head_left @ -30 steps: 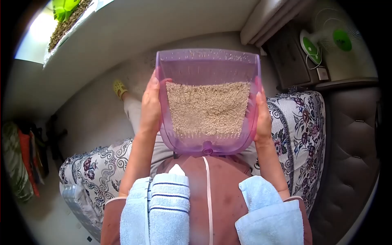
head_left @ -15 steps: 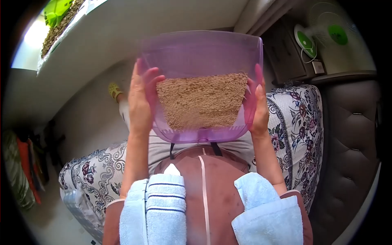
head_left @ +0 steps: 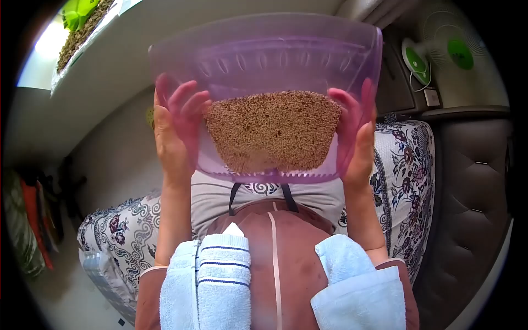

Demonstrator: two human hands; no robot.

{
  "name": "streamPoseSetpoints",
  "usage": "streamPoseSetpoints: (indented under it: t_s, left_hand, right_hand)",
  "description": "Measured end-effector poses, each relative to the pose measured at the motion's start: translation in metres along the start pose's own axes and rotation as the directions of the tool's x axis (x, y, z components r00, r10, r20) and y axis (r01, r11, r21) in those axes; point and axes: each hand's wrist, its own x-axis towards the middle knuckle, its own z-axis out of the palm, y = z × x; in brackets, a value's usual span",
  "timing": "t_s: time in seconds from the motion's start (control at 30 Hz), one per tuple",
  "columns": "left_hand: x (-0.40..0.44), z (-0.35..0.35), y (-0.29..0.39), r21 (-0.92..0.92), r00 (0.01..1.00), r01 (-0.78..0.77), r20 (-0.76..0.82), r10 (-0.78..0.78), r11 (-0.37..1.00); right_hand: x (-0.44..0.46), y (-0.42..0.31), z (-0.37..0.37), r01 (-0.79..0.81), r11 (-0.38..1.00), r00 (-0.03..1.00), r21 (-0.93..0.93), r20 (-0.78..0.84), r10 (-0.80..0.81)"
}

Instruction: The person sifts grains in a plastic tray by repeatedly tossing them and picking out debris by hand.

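Both palms press against the side walls of a purple tray (head_left: 280, 55), left hand (head_left: 177, 137) on one side and right hand (head_left: 360, 157) on the other, gripping it between them. Fingers of each show pink through the translucent plastic, curled round behind the walls. The tray is held in the air over the person's lap, its broad rim away from the body and its narrower edge, with a row of small teeth, toward the waist. Brown grain (head_left: 275, 129) lies in a layer inside — short of the broad rim, running down close to the near edge, with a blurred patch at its lower left.

Below that edge are pale trousers (head_left: 322, 199) and two dark straps, then a brown top (head_left: 297, 264) with a light blue towel (head_left: 225, 280) over one shoulder and a second folded cloth (head_left: 357, 286) over the other. Patterned fabric (head_left: 404, 176) spreads on both sides of the person; past its right edge stands a dark tufted headboard (head_left: 473, 181). Farther out are a green-and-white fan (head_left: 459, 55) at the upper right and — at the upper left corner — a ledge strewn with brown bits (head_left: 82, 41) beside something bright green (head_left: 80, 14).
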Motion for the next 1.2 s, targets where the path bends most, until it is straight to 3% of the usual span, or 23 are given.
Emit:
streamPoseSetpoints:
  t_s: [0.03, 0.07, 0.1, 0.13, 0.17, 0.27, 0.4, 0.43, 0.5, 0.53, 0.57, 0.63, 0.67, 0.7, 0.77, 0.87, 1.03, 1.1, 1.17, 1.2]
  left_hand:
    - [0.000, -0.004, -0.010, 0.070, 1.000, 0.019, 0.008, -0.020, 0.997]
    - [0.001, -0.007, -0.022, 0.138, 0.999, 0.030, 0.017, -0.033, 0.990]
    - [0.000, -0.010, -0.036, 0.371, 1.000, 0.005, 0.015, -0.011, 0.929]
    - [-0.001, -0.009, -0.043, 0.279, 0.996, 0.088, -0.025, -0.084, 0.956]
    - [-0.009, -0.010, -0.049, 0.183, 0.982, 0.187, -0.064, -0.178, 0.965]
    - [-0.011, -0.015, -0.055, 0.288, 0.965, 0.260, -0.070, -0.251, 0.922]
    - [-0.003, -0.005, -0.032, 0.260, 0.979, 0.191, -0.123, -0.164, 0.947]
    - [-0.005, 0.009, -0.009, 0.117, 0.967, 0.223, -0.149, -0.205, 0.968]
    - [-0.013, 0.017, 0.012, -0.094, 0.999, 0.036, -0.016, -0.038, 0.995]
    - [-0.018, 0.017, 0.013, -0.150, 0.999, -0.044, 0.002, 0.045, 0.988]
    - [-0.017, 0.015, 0.007, -0.089, 1.000, -0.002, -0.018, 0.000, 0.996]
    - [-0.019, 0.004, -0.017, 0.026, 0.993, 0.098, -0.069, -0.096, 0.995]
    - [-0.021, 0.001, -0.028, 0.175, 0.991, 0.129, -0.045, -0.123, 0.976]
    - [-0.027, 0.000, -0.037, 0.183, 0.981, 0.180, -0.102, -0.164, 0.967]
    - [-0.031, -0.001, -0.043, 0.241, 0.966, 0.247, -0.134, -0.220, 0.939]
    - [-0.026, -0.007, -0.051, 0.098, 0.951, 0.301, -0.109, -0.290, 0.949]
    - [-0.027, 0.007, -0.017, -0.183, 0.991, 0.106, -0.064, -0.119, 0.978]
    - [-0.030, 0.012, -0.008, -0.188, 0.995, 0.067, -0.059, -0.079, 0.980]
    - [-0.026, 0.008, -0.028, 0.119, 0.986, 0.158, -0.072, -0.151, 0.980]
    - [-0.026, 0.008, -0.035, 0.148, 0.979, 0.198, -0.080, -0.188, 0.969]
  right_hand:
    - [-0.006, 0.017, -0.011, 0.007, 0.999, 1.000, 0.045, 0.025, -0.008]
    - [-0.016, 0.036, -0.021, -0.079, 0.997, 0.990, 0.024, -0.112, 0.081]
    - [-0.022, 0.052, -0.029, -0.163, 0.987, 0.956, 0.015, -0.247, 0.161]
    - [-0.035, 0.052, -0.030, -0.268, 0.958, 0.919, 0.105, -0.270, 0.287]
    - [-0.036, 0.057, -0.035, -0.274, 0.954, 0.919, 0.120, -0.261, 0.296]
    - [-0.039, 0.066, -0.042, -0.334, 0.915, 0.883, 0.228, -0.265, 0.388]
    - [-0.017, 0.043, -0.034, -0.308, 0.945, 0.923, 0.112, -0.207, 0.325]
    - [-0.009, 0.018, -0.019, -0.262, 0.961, 0.948, 0.087, -0.166, 0.273]
    - [-0.001, -0.022, 0.003, -0.125, 0.991, 0.990, -0.040, -0.066, 0.123]
    - [-0.002, -0.017, 0.009, -0.066, 0.997, 0.990, -0.031, -0.126, 0.062]
    - [-0.007, -0.006, 0.012, -0.009, 1.000, 0.981, -0.022, -0.192, 0.005]
    - [-0.025, 0.030, -0.021, -0.180, 0.983, 0.961, 0.034, -0.205, 0.183]
    - [-0.032, 0.040, -0.030, -0.232, 0.968, 0.947, 0.091, -0.205, 0.246]
    - [-0.038, 0.050, -0.039, -0.282, 0.948, 0.929, 0.147, -0.203, 0.308]
    - [-0.051, 0.051, -0.037, -0.259, 0.933, 0.936, 0.250, -0.175, 0.307]
    - [-0.038, 0.039, -0.035, -0.307, 0.943, 0.921, 0.131, -0.209, 0.329]
    - [-0.005, -0.042, 0.014, -0.168, 0.951, 0.984, -0.259, -0.100, 0.146]
    - [-0.011, -0.031, 0.006, -0.136, 0.978, 0.986, -0.161, -0.119, 0.117]
    - [-0.029, 0.022, -0.032, -0.254, 0.967, 0.938, -0.011, -0.247, 0.244]
    - [-0.045, 0.039, -0.046, -0.302, 0.942, 0.919, 0.148, -0.218, 0.329]
